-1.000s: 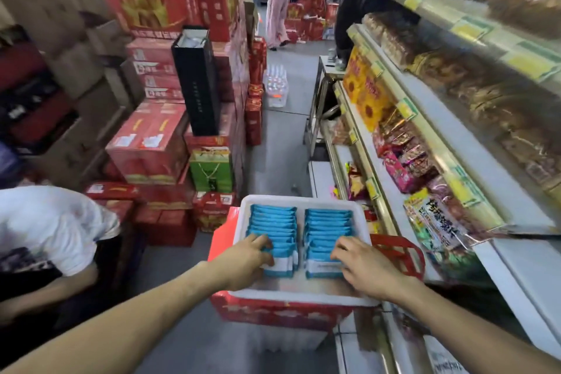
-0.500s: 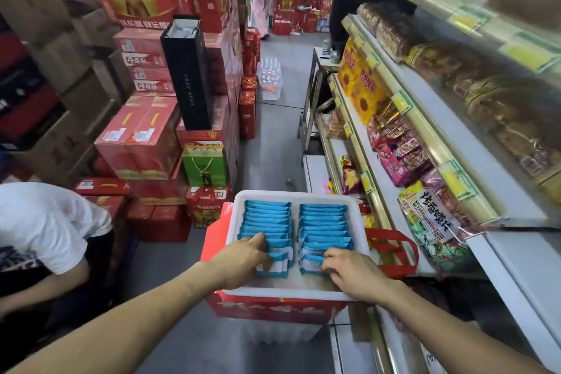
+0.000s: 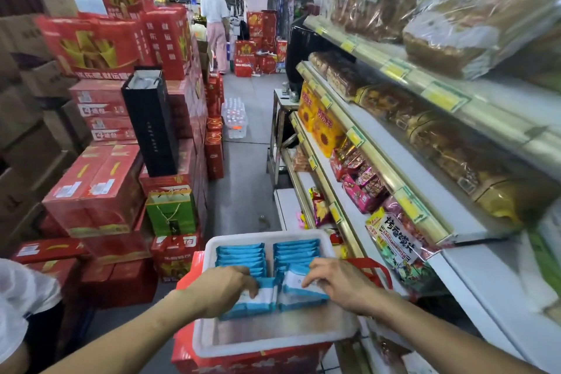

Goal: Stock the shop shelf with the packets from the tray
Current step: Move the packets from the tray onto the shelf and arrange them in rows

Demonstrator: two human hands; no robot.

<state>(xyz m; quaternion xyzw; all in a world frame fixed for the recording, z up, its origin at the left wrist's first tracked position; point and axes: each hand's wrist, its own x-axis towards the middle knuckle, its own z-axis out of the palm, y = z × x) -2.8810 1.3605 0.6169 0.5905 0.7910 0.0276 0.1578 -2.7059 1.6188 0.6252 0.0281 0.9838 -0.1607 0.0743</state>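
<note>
- Head view: white plastic tray [image 3: 268, 341] sitting on red carton [image 3: 258, 359] beside white metal shop shelf [image 3: 473, 266], prob. keeping reach short.
- L hand [image 3: 224, 287] curling round front of left row of flat blue-and-white foil packets [image 3: 240, 256]; R hand [image 3: 337, 284] pinching right row's front packet, tipping it up.
- Packets lying in tray, two overlapping rows.

The tray [image 3: 261, 351] sits on a box [image 3: 252, 364], and the packets [image 3: 239, 255] stand inside it in two rows. The left hand [image 3: 223, 288] grips the near end of the left row, the right hand [image 3: 340, 282] that of the right row. The shelf [image 3: 473, 270] runs along the right of the tray; stacked cartons [image 3: 97, 191] stand on the left.
</note>
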